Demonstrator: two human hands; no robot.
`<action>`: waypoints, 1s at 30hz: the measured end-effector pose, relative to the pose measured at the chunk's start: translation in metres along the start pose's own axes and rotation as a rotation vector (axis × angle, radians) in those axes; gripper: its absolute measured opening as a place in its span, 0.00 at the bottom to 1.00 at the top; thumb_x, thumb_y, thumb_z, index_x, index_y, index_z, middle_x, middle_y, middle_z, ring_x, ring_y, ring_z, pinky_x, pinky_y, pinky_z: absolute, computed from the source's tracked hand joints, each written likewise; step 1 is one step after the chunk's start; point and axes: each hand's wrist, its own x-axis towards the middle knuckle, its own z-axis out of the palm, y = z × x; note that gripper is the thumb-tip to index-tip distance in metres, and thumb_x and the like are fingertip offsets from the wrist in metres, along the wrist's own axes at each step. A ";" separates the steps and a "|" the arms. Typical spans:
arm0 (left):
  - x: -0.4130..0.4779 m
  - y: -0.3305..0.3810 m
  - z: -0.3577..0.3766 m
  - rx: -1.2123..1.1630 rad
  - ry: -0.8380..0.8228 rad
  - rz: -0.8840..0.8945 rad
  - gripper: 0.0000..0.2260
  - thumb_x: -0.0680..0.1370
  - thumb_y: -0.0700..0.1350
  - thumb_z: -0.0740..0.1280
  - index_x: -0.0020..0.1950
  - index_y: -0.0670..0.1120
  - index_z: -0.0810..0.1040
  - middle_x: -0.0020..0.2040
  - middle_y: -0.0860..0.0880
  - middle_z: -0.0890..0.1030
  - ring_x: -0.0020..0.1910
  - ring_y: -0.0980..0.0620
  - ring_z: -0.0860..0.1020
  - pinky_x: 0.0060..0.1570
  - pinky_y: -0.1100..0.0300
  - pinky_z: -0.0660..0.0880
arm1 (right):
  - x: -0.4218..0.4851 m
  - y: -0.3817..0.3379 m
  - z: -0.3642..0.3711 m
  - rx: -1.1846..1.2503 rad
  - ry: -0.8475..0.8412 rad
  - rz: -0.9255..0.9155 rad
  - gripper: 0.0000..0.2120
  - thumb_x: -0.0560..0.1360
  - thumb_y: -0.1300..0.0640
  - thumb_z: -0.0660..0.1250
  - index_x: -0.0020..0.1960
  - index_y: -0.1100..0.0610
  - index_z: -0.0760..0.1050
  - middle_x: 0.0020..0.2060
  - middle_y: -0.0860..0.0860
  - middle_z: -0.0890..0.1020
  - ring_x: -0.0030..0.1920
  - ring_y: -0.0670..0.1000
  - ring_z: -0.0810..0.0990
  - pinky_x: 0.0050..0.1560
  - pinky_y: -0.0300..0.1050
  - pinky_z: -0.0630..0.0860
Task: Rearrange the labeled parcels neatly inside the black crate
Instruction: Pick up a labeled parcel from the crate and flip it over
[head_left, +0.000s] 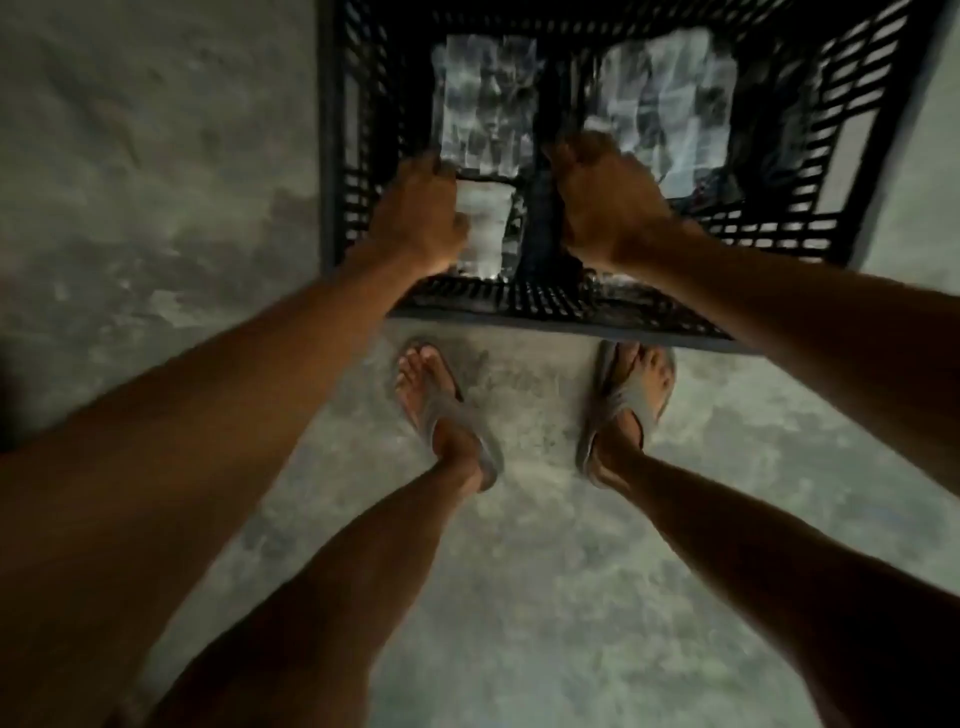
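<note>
1. A black crate (358, 130) stands on the concrete floor (156, 182), just in front of the person's feet in grey sandals (457, 415).
2. Both arms reach down into the crate.
3. The left hand (415, 218) has its grip closed on the edge of a white parcel (485, 223) near the crate's front wall.
4. The right hand (608, 202) is curled over dark contents; what its grip pinches cannot be told.
5. Two more labeled parcels (488, 98) lie side by side further back, blurred.

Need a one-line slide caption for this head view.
Both hands, left hand and right hand, reach into the black crate among labeled parcels, the person standing in sandals on concrete.
</note>
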 end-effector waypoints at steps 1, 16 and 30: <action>0.022 -0.001 0.014 0.068 -0.008 0.008 0.28 0.78 0.43 0.64 0.77 0.40 0.63 0.78 0.39 0.62 0.77 0.40 0.61 0.75 0.49 0.63 | 0.022 0.007 0.017 -0.062 0.022 -0.038 0.38 0.73 0.66 0.69 0.78 0.63 0.56 0.77 0.64 0.60 0.75 0.65 0.61 0.68 0.61 0.70; 0.139 -0.026 0.093 0.477 0.109 0.094 0.25 0.85 0.40 0.44 0.80 0.36 0.37 0.81 0.38 0.39 0.81 0.40 0.40 0.79 0.48 0.49 | 0.138 0.006 0.140 -0.563 0.249 -0.215 0.26 0.84 0.61 0.40 0.77 0.72 0.35 0.77 0.72 0.42 0.77 0.73 0.42 0.77 0.67 0.47; 0.092 -0.038 0.108 0.563 0.082 0.032 0.30 0.84 0.43 0.48 0.80 0.39 0.34 0.81 0.44 0.36 0.81 0.43 0.39 0.77 0.43 0.53 | 0.128 0.014 0.103 -0.555 0.070 -0.339 0.32 0.81 0.66 0.53 0.80 0.64 0.40 0.80 0.64 0.44 0.80 0.63 0.46 0.63 0.58 0.74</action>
